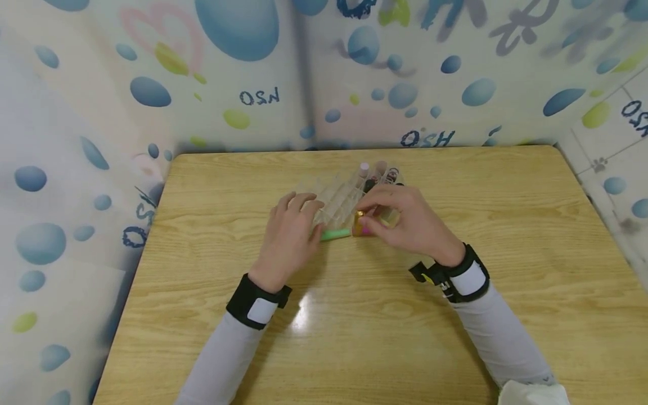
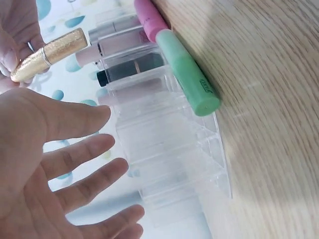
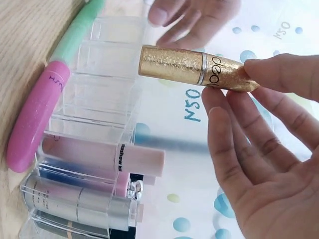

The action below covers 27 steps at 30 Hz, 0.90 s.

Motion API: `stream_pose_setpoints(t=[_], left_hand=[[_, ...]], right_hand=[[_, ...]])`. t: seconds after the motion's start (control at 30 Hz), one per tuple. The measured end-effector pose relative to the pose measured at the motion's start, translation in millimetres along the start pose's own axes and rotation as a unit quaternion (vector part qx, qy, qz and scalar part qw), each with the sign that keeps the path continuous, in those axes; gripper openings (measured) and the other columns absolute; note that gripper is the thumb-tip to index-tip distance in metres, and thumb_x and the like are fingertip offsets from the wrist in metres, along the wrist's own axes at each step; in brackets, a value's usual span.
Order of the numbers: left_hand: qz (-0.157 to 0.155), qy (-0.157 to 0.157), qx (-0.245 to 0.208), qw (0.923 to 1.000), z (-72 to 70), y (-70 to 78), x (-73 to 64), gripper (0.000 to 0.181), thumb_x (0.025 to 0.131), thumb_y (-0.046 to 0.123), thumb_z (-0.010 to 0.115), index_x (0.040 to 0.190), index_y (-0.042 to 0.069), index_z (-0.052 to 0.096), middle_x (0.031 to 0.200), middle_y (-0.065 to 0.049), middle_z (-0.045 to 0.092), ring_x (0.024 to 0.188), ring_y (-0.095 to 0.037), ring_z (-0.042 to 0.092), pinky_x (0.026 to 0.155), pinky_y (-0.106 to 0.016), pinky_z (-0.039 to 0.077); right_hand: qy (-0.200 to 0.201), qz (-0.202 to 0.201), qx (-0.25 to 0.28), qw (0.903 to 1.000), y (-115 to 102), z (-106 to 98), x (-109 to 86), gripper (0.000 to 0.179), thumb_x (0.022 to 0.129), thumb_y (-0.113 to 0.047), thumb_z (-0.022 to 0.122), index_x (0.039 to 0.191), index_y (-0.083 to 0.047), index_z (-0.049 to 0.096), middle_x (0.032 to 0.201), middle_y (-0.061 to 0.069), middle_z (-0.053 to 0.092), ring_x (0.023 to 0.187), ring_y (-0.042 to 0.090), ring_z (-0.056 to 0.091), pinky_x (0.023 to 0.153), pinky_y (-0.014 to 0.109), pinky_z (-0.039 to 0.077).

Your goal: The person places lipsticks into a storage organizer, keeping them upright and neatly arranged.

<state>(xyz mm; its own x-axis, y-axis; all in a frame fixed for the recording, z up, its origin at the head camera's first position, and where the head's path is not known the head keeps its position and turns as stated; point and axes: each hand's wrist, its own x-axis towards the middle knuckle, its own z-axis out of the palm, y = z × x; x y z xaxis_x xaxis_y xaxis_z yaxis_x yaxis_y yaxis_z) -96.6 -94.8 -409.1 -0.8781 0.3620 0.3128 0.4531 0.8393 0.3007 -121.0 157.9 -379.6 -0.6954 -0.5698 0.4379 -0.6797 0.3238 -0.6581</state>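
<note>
My right hand (image 1: 412,222) pinches one end of a gold glittery lipstick tube (image 3: 174,64) between thumb and fingers. The tube is held over the clear plastic organizer (image 1: 331,205), which has rows of compartments. My left hand (image 1: 291,233) is at the organizer's left side, its fingers spread and holding nothing in the left wrist view. Along the organizer's near edge, a pink-and-green cosmetic tube (image 3: 37,119) lies on the table.
Several cosmetics stand in the organizer's right-hand compartments, among them a pale pink tube (image 3: 142,159) and a silver one (image 3: 79,201). The wooden table (image 1: 385,337) meets patterned walls (image 1: 314,84) at the back and left.
</note>
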Motion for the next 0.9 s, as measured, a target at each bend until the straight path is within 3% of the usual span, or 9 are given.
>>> stream_pose_setpoints(t=[0.2, 0.5, 0.9], left_hand=[[0.001, 0.004, -0.003, 1.0, 0.6, -7.2, -2.3, 0.021, 0.093, 0.011, 0.073, 0.114, 0.008, 0.077, 0.131, -0.015, 0.068, 0.129, -0.041, 0.057, 0.114, -0.055, 0.042], [-0.006, -0.023, 0.002, 0.9997, 4.5, -5.4, -1.5, 0.016, 0.094, 0.016, 0.073, 0.107, 0.011, 0.08, 0.131, -0.011, 0.069, 0.125, -0.036, 0.061, 0.102, -0.056, 0.051], [-0.01, -0.011, 0.0, 0.9999, 2.4, -10.3, -0.4, 0.008, 0.092, 0.015, 0.075, 0.097, 0.011, 0.08, 0.127, -0.01, 0.071, 0.106, -0.035, 0.069, 0.089, -0.055, 0.056]], right_hand=[[0.005, 0.002, -0.014, 0.9999, 3, -4, 2.9, 0.012, 0.089, -0.007, 0.077, 0.101, -0.007, 0.08, 0.099, 0.0, 0.075, 0.084, 0.009, 0.069, 0.071, 0.033, 0.061], [0.022, 0.002, -0.005, 0.9997, 14, -6, 5.7, 0.016, 0.088, -0.003, 0.077, 0.103, -0.005, 0.079, 0.101, 0.002, 0.077, 0.085, 0.011, 0.071, 0.072, 0.036, 0.062], [0.046, 0.001, -0.029, 0.9985, 27, -1, 17.4, 0.017, 0.09, -0.004, 0.076, 0.106, -0.007, 0.08, 0.099, 0.003, 0.076, 0.082, 0.012, 0.068, 0.072, 0.033, 0.06]])
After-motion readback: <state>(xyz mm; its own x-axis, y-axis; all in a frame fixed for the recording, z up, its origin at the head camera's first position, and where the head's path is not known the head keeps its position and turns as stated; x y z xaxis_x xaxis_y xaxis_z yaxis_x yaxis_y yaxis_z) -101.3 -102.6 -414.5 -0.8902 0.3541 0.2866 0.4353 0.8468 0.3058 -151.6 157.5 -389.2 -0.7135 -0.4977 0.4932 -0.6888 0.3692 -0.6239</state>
